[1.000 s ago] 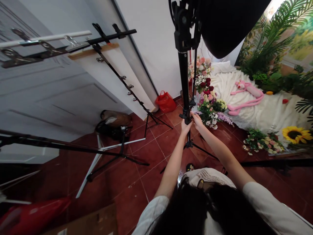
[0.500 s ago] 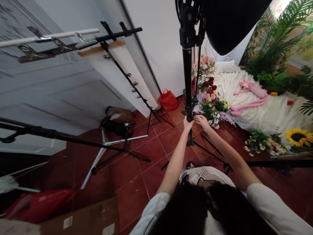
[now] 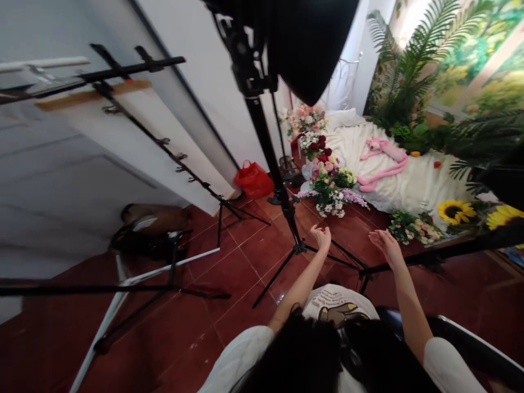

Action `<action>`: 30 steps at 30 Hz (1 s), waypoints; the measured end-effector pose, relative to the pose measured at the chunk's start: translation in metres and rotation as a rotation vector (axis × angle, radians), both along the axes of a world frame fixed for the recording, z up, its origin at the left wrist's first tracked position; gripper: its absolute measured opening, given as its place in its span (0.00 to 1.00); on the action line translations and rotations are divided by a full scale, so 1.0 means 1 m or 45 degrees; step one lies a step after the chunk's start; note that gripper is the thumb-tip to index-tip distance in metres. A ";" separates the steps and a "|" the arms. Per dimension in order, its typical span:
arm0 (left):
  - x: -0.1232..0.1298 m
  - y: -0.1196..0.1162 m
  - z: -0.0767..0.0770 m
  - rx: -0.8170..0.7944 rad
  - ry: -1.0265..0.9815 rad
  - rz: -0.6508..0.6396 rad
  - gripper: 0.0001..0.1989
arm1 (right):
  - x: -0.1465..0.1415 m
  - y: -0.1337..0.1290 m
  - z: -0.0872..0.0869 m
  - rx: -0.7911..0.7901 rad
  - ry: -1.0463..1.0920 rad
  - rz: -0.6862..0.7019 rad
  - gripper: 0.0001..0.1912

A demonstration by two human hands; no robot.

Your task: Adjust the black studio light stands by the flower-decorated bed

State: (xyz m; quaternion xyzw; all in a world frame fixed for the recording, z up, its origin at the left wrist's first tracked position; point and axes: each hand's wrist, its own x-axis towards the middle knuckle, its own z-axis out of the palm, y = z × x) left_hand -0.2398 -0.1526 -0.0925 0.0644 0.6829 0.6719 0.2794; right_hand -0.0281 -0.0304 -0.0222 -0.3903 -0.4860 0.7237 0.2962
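Observation:
A black light stand [image 3: 265,139] rises in front of me, its tripod legs spread on the red tiles. At its top hangs a large black softbox [image 3: 313,49]. My left hand [image 3: 321,238] is just right of the stand's lower pole, apart from it, with nothing in it and its fingers bent but loose. Farther right, my right hand [image 3: 387,246] is in the air, fingers stretched out and holding nothing. It is nearest to a second black stand [image 3: 442,252] and a bunch of small flowers [image 3: 421,228].
A backdrop stand [image 3: 164,143] with clips and a white sheet stands left, near a red plastic bag [image 3: 252,180]. White and black stand legs [image 3: 172,266] cross the left floor. Flowers [image 3: 327,169] border a white cloth [image 3: 426,183] bearing a pink plush toy [image 3: 385,161].
Both hands have let go of the light stand's pole. My right hand has moved well to the right, and the view has turned to the right.

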 end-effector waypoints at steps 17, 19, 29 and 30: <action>0.210 0.149 0.139 0.721 0.143 -1.581 0.24 | 0.125 -0.057 0.007 -0.279 0.228 -0.567 0.15; 0.220 0.152 0.141 0.749 0.129 -1.571 0.26 | 0.128 -0.062 0.009 -0.305 0.260 -0.574 0.12; 0.221 0.159 0.134 0.705 0.183 -1.621 0.28 | 0.116 -0.059 0.028 -0.672 0.887 -0.491 0.16; 0.221 0.159 0.134 0.713 0.192 -1.612 0.28 | 0.114 -0.057 0.031 -0.702 1.032 -0.490 0.16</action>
